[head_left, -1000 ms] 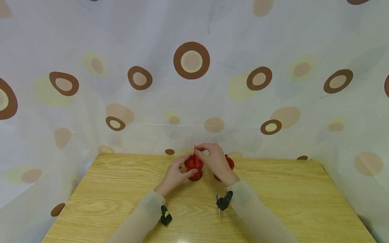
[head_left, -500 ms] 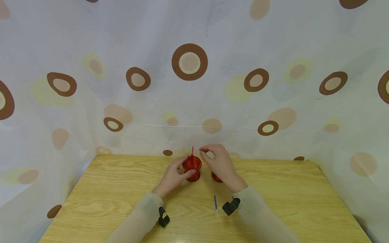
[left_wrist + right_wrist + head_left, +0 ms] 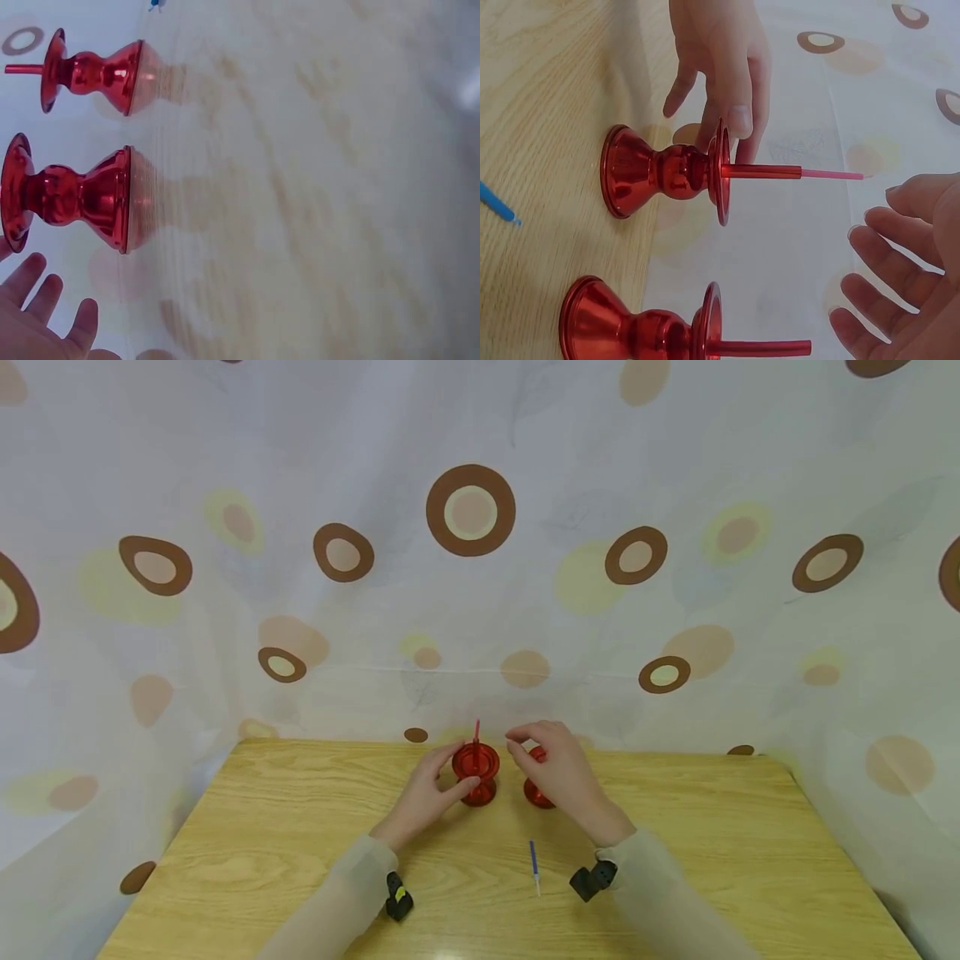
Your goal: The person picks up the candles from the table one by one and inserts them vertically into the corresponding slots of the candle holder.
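A shiny red candle holder (image 3: 477,793) stands upright near the back of the table. From its dish rises a red tube with a thin pink candle (image 3: 832,175) in it. My left hand (image 3: 422,795) holds the dish rim between thumb and fingers. Just right of the candle, apart from it, my right hand (image 3: 564,775) hovers with relaxed fingers and nothing between them. Partly behind that hand stands a second red candle holder (image 3: 600,322), and no candle shows in its tube. A blue candle (image 3: 535,867) with a white end lies in front on the wood.
The wood-grain table (image 3: 712,852) reaches back to a pale curtain (image 3: 480,610) printed with brown and yellow rings. Each wrist carries a black camera, such as the right wrist camera (image 3: 592,881).
My right hand has let go of the pink candle and drawn away to the right. The candle stays upright in the tube, and my left hand keeps its place at the holder.
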Motion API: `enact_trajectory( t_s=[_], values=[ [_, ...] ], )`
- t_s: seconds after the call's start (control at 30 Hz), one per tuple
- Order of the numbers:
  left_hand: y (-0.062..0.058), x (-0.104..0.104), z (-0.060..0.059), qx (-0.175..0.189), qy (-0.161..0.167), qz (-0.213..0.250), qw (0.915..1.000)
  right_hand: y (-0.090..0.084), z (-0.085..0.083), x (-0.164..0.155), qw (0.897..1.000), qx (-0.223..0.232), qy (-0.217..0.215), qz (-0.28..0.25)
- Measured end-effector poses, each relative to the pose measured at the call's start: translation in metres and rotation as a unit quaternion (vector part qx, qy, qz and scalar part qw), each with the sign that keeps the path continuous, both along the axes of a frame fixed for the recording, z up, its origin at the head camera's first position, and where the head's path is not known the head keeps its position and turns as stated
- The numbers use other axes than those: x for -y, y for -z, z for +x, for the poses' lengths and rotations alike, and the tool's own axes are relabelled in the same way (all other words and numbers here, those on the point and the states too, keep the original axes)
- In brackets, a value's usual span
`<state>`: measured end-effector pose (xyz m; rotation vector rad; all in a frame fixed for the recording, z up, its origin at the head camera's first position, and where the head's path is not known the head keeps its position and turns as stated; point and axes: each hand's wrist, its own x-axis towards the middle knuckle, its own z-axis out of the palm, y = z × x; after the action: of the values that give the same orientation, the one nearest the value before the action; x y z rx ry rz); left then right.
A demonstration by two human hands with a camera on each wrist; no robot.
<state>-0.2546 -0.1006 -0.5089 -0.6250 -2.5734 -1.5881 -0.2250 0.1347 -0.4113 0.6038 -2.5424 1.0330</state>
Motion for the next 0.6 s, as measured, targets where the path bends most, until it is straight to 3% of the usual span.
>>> enact_trajectory(
  t_s=[0.33, 0.6],
  values=[
    [-0.010, 0.005, 0.010, 0.003, 0.000, -0.010, 0.9999, -0.002, 0.010, -0.010, 1.000, 0.010, 0.017, 0.010],
    [-0.012, 0.008, 0.013, -0.041, 0.012, -0.015, 0.9990, 0.000, 0.017, -0.018, 1.000, 0.007, 0.012, 0.010]
  ],
)
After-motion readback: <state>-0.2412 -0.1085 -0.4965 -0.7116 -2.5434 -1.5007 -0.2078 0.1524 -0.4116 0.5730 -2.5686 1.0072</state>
